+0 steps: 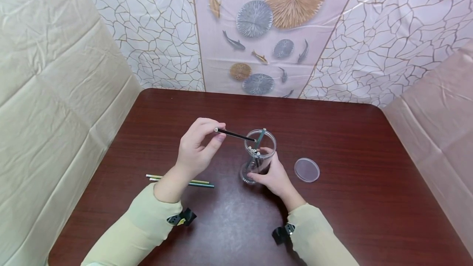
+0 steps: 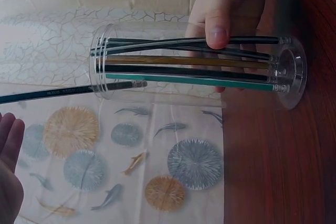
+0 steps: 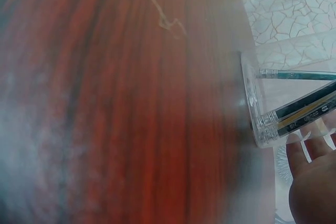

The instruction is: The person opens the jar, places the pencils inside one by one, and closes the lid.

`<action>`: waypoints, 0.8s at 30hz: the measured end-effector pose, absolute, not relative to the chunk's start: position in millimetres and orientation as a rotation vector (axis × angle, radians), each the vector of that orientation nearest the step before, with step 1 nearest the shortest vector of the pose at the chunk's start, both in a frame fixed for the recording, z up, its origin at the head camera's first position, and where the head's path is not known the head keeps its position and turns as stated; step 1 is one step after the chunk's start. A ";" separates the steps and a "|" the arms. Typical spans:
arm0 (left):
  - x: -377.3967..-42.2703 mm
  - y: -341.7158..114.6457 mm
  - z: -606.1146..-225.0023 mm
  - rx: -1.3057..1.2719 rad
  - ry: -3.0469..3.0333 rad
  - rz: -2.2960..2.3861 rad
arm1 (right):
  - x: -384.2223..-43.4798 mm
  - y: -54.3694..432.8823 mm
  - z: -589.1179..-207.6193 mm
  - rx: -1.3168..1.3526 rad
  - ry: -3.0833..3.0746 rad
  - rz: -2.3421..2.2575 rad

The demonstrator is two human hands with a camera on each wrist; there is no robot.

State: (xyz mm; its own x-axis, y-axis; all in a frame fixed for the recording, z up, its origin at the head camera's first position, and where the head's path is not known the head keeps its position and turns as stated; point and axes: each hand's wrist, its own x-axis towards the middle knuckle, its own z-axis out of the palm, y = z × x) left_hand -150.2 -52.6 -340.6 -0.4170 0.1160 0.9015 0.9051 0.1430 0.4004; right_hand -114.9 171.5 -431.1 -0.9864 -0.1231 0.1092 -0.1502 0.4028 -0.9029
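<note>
My left hand [image 1: 197,147] pinches a dark pencil [image 1: 234,135] between thumb and fingers. In the left wrist view that pencil [image 2: 50,94] has its eraser end just inside the mouth of a clear plastic cylinder jar [image 2: 202,94]. With thumb and fingers round its side, my right hand [image 1: 272,175] holds the jar [image 1: 261,156] upright on the table. Several pencils stand inside, eraser ends down; a green pencil [image 2: 194,81] and a gold-brown pencil [image 2: 184,61] show among dark ones. The right wrist view catches part of my right hand [image 3: 315,187] and the jar's base.
Left of the jar, partly behind my left forearm, lie a yellowish pencil [image 1: 199,182] and a dark green pencil [image 1: 201,185]. A round clear lid [image 1: 307,170] rests to the jar's right. Patterned sheeting [image 1: 162,24] hangs behind the brown table [image 1: 343,134].
</note>
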 end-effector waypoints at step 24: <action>-150.6 -36.6 -346.0 -1.191 -1.711 -1.163 | -115.8 172.5 -433.5 0.272 -2.591 1.664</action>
